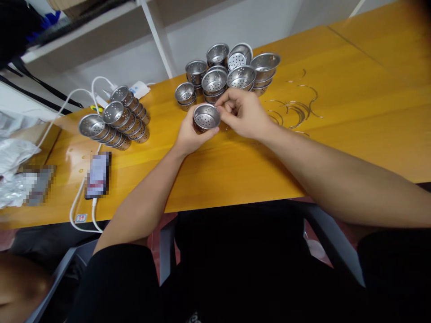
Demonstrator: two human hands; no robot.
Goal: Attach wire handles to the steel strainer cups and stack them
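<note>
Head cam: left hand is cupped around 1 perforated steel cup, mid-table just in front of the far pile of cups. Right hand is pinching at its rim; can't tell if there's anything between the fingertips. My take: keep the cup steady in the left palm and work the rim slowly. Thin wire rings lie off to the right. The phone at left is blurred, so no readable writing or brands.

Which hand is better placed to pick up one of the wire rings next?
Right. The right hand lies nearest the wire rings, only fingertips on the strainer cup; the left hand cradles that cup.
</note>
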